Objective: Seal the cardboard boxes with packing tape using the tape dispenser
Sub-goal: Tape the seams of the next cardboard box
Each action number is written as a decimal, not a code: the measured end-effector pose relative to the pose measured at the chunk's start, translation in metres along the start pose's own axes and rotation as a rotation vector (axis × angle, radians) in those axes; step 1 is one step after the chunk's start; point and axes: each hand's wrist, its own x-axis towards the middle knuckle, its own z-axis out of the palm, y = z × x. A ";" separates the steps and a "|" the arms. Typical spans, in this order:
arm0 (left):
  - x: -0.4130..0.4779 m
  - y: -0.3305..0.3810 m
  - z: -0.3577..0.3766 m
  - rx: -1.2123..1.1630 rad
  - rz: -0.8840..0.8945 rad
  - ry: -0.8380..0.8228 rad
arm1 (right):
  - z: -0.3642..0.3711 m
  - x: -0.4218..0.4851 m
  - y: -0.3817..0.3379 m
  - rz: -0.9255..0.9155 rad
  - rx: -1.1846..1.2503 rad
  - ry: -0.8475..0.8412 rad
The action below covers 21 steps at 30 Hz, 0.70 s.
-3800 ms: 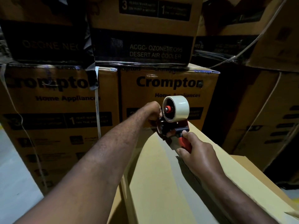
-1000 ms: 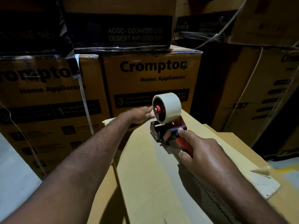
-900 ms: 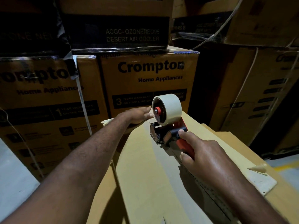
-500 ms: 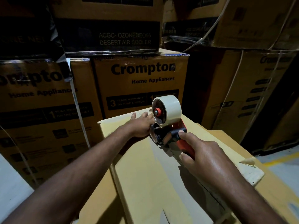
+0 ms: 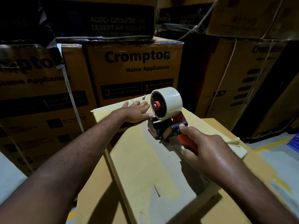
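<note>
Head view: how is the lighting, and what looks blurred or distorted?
Head view: dim, corners nearly black; light falls mainly on the plain box and the tape roll. Head view: the right hand, gripping the tape dispenser, has a sheen and shadows the box. Head view: the print on the top carton is soft; the lens bends cartons at the edges.
</note>
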 end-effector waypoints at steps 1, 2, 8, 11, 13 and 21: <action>0.000 -0.001 0.001 -0.006 -0.007 -0.002 | -0.001 -0.006 0.001 0.007 -0.005 -0.010; 0.000 0.000 0.002 -0.008 -0.010 -0.002 | -0.001 -0.011 0.002 0.014 -0.009 -0.016; -0.005 0.027 -0.001 -0.043 -0.076 0.017 | -0.008 -0.020 0.014 0.023 -0.001 0.016; -0.023 0.056 0.008 -0.040 0.059 0.086 | -0.010 -0.024 0.018 0.017 0.013 0.037; -0.031 0.064 0.014 -0.021 0.090 0.106 | -0.009 -0.026 0.020 -0.006 0.023 0.037; -0.049 0.089 -0.001 -0.009 -0.033 0.061 | -0.011 -0.035 0.031 -0.114 0.019 0.020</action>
